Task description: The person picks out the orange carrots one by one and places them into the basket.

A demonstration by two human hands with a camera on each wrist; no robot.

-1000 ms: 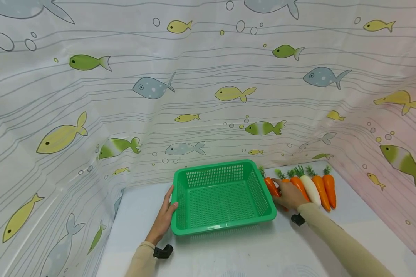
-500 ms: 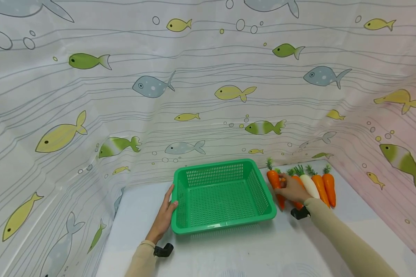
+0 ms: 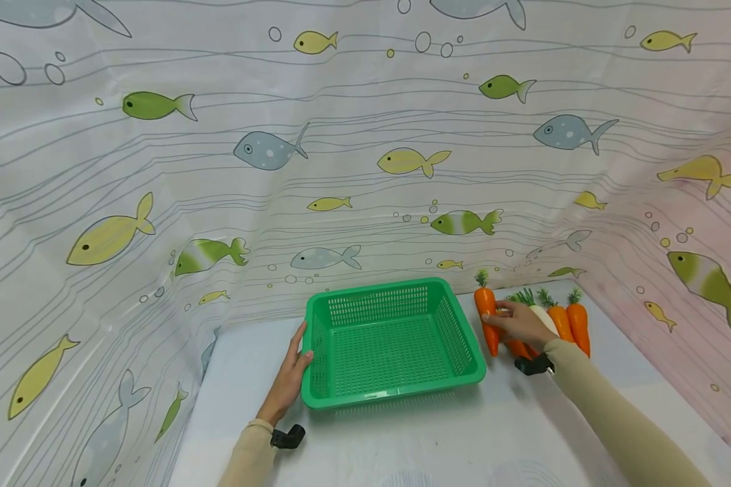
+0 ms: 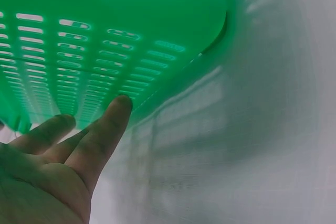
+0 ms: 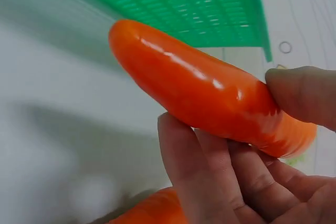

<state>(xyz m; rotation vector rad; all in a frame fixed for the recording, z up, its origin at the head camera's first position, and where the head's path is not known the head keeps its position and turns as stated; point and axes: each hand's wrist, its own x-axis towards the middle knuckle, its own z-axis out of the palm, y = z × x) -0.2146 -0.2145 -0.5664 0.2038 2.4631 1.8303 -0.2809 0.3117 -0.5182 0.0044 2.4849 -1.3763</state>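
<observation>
An orange carrot (image 3: 489, 326) with a leafy green top is pinched in my right hand (image 3: 523, 323), between the thumb on one side and the fingers on the other. In the right wrist view the carrot (image 5: 202, 87) points its tapered end toward the basket. A green slotted basket (image 3: 396, 393) stands in the middle of the head view, with nothing inside. My left hand (image 3: 288, 379) rests against its left side. Seen from the left wrist, straight fingers (image 4: 102, 142) touch the outer wall of the basket (image 4: 157, 3).
Right of the basket lie several more carrots (image 3: 578, 326) and a white radish (image 3: 545, 316), partly hidden behind my right hand. A fish-patterned sheet (image 3: 365, 223) rises behind and beside the white table (image 3: 365, 453).
My right hand has lifted the carrot from the right of the basket and moved it up and slightly right, its leafy top now clear of the rim. The left hand and basket stay put.
</observation>
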